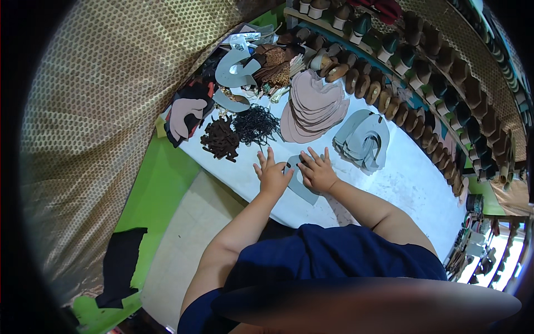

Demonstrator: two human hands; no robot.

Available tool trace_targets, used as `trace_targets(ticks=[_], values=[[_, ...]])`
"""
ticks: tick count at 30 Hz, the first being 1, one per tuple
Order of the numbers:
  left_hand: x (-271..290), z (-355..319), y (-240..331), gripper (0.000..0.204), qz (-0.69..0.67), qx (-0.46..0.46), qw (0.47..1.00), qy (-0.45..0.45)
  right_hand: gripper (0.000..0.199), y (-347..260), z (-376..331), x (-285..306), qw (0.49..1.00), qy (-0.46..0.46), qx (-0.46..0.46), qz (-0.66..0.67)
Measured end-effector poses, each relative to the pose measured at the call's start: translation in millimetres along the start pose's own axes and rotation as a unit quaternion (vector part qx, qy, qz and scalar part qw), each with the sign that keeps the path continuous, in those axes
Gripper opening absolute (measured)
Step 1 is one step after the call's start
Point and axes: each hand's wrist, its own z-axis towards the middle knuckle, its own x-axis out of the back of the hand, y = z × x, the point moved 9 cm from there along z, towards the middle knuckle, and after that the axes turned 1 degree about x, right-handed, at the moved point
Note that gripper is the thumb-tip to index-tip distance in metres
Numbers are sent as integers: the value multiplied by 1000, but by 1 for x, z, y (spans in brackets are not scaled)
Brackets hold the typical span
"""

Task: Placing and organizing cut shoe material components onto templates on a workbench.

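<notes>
A grey curved shoe-upper piece [302, 193] lies on the white-covered table [245, 183] right in front of me. My left hand [272, 176] rests at its left edge, fingers spread, with the thumb toward a small dark spot on the piece. Flat on its right side lies my right hand [319, 173], its fingers apart as well. Beyond my left hand are a heap of short dark brown strips [220, 139] and a tangle of thin black strips [257, 126]. A stack of matching grey pieces [356, 146] sits past my right hand.
Pinkish-beige cut pieces [311, 108] are stacked at the far middle of the table. Assorted scraps and leopard-print material [277, 62] crowd the far left corner. Rows of wooden shoe lasts [384, 100] line the far right edge, with shelves of more behind. A patterned curtain [111, 100] hangs left.
</notes>
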Motion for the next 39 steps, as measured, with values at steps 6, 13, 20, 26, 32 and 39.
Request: trace_targets(ticks=[6, 13, 20, 26, 32, 39], values=[[-6, 8, 8, 20, -6, 21, 999, -29, 45, -4, -1, -10, 998, -47, 33, -14], [-10, 17, 15, 15, -53, -6, 998, -21, 50, -7, 7, -10, 992, -107, 57, 24], [6, 17, -8, 17, -17, 34, 999, 7, 58, -9, 14, -17, 990, -136, 18, 41], [46, 29, -38, 23, 97, 125, 986, 42, 61, -27, 41, -31, 991, -128, -14, 43], [45, 24, -51, 23, 97, 117, 986, 70, 59, -14, 51, -26, 981, -159, -32, 109], [42, 25, -49, 21, 73, 87, 989, 90, 51, -4, 57, -29, 983, -142, 8, 113]])
